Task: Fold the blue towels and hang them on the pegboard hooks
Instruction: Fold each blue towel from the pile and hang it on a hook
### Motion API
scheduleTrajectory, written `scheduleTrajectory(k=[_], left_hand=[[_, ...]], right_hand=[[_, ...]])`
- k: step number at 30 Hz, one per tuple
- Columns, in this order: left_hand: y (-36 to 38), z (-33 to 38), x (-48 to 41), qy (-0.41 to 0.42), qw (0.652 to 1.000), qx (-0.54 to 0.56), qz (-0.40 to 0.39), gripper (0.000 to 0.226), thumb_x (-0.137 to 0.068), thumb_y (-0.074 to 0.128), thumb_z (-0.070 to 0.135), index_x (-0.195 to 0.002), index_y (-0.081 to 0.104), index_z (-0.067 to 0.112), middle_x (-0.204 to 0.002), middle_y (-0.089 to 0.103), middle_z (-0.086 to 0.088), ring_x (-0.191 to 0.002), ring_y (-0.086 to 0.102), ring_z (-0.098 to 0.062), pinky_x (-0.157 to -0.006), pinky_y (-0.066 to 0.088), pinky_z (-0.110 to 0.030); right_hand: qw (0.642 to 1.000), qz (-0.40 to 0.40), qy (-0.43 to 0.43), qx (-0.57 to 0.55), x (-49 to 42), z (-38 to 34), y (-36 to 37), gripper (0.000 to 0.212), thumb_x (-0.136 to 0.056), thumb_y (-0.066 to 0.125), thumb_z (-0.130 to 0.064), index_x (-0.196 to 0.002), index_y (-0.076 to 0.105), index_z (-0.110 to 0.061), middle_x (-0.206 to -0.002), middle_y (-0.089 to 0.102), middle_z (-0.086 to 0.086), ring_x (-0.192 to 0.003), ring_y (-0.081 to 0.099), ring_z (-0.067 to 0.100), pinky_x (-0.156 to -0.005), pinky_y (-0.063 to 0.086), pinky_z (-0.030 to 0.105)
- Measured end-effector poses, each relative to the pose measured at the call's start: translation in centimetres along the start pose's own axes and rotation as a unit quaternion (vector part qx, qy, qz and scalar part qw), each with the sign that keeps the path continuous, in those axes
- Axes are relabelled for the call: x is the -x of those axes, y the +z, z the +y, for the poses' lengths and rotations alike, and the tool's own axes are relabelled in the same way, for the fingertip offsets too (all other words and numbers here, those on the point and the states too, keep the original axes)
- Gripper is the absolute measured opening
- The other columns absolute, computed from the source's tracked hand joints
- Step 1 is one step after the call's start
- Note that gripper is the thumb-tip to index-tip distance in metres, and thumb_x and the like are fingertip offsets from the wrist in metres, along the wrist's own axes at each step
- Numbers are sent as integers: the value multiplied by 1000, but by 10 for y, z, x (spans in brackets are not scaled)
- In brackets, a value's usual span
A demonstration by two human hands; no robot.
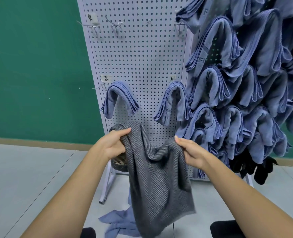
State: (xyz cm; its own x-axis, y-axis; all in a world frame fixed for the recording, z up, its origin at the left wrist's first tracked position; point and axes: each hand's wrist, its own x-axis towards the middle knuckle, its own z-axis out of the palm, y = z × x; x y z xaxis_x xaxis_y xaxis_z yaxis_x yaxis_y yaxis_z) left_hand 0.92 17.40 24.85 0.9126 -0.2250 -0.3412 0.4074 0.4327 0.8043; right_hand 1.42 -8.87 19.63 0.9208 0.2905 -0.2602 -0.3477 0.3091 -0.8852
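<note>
Perforated pegboard (138, 57), ribbed grey towel (156, 182) in left hand (111, 145) and right hand (192, 153)

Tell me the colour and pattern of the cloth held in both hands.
The cloth is dark grey with thin diagonal stripes; head view.

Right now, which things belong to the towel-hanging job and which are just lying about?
Job: pegboard, empty hooks, hung blue towels, blue towel on floor.
Other: grey striped cloth gripped by left hand and right hand; black items at lower right.
</note>
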Motion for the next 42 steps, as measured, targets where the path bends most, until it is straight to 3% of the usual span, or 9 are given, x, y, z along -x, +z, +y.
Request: scheduleTrajectory(k=[7, 11, 15, 20, 27, 32, 38, 40, 42], left_hand=[[-17, -6, 6, -54, 998, -26, 31, 30, -96, 51, 26, -98, 64, 0, -93, 69, -15, -78, 69, -25, -62, 59, -34], [-24, -5, 11, -29, 999, 24, -2, 22, -90, 52, 7, -90, 69, -7, -93, 69, -18, -75, 72, -24, -65, 60, -31], [-23, -4, 17, -61, 997, -42, -33, 20, -79, 51, -5, -91, 66, -2, -98, 69, -18, -82, 70, -30, -67, 59, -45], [-11, 6, 25, -60, 996, -70, -15, 27, -91, 41, -10, -90, 66, 0, -89, 71, -17, -73, 72, -26, -59, 59, -34], [-2, 48, 44, -5, 996, -63, 57, 15, -94, 55, 18, -92, 64, 5, -85, 69, -8, -78, 65, -20, -79, 55, -33], [11, 64, 64, 45, 992, -42, 112, 26, -98, 50, 28, -87, 60, 7, -75, 67, -7, -76, 58, -20, -67, 47, -34], [9, 77, 79, 88, 988, 21, 128, 25, -98, 49, 25, -86, 59, 6, -59, 70, -5, -59, 67, -18, -48, 55, -26], [7, 80, 79, 104, 986, 52, 120, 24, -99, 49, 24, -85, 59, 7, -61, 70, -4, -51, 67, -16, -51, 56, -25], [7, 81, 81, 121, 982, 94, 114, 22, -99, 47, 22, -87, 59, 7, -63, 70, -4, -48, 67, -15, -46, 55, -24]], right_hand=[[998, 47, -30, -33, 9, -13, -13, 27, -101, 44, -19, -106, 61, 0, -93, 69, 12, -80, 66, 22, -72, 57, 32], [992, 79, -54, -85, 11, -17, -18, 21, -99, 46, -12, -110, 59, 2, -101, 66, 16, -86, 64, 25, -71, 59, 31], [985, 125, -70, -94, 17, -25, -23, 14, -98, 45, -4, -108, 55, -4, -101, 63, 13, -82, 64, 21, -65, 58, 29], [980, 164, -81, -80, 32, -45, -29, 48, -97, 47, -2, -140, 40, -22, -123, 58, 16, -90, 64, 26, -67, 56, 36], [977, 186, -93, -35, 62, -85, -21, 41, -96, 48, -1, -134, 50, -16, -103, 64, 13, -79, 63, 23, -51, 55, 27], [978, 194, -73, 14, 80, -108, -12, 39, -93, 56, -1, -130, 51, -10, -94, 59, 9, -80, 57, 17, -70, 52, 31], [979, 172, -91, -67, 88, -128, -1, 18, -93, 52, 4, -104, 54, -10, -87, 53, 9, -72, 51, 15, -50, 57, 24], [976, 141, -140, -86, 89, -131, 5, 26, -93, 51, 5, -115, 51, -9, -95, 58, 10, -73, 54, 11, -53, 56, 20], [987, 103, -121, 39, 91, -127, 10, 33, -92, 53, 4, -124, 51, -5, -99, 63, 8, -74, 56, 10, -57, 51, 19]])
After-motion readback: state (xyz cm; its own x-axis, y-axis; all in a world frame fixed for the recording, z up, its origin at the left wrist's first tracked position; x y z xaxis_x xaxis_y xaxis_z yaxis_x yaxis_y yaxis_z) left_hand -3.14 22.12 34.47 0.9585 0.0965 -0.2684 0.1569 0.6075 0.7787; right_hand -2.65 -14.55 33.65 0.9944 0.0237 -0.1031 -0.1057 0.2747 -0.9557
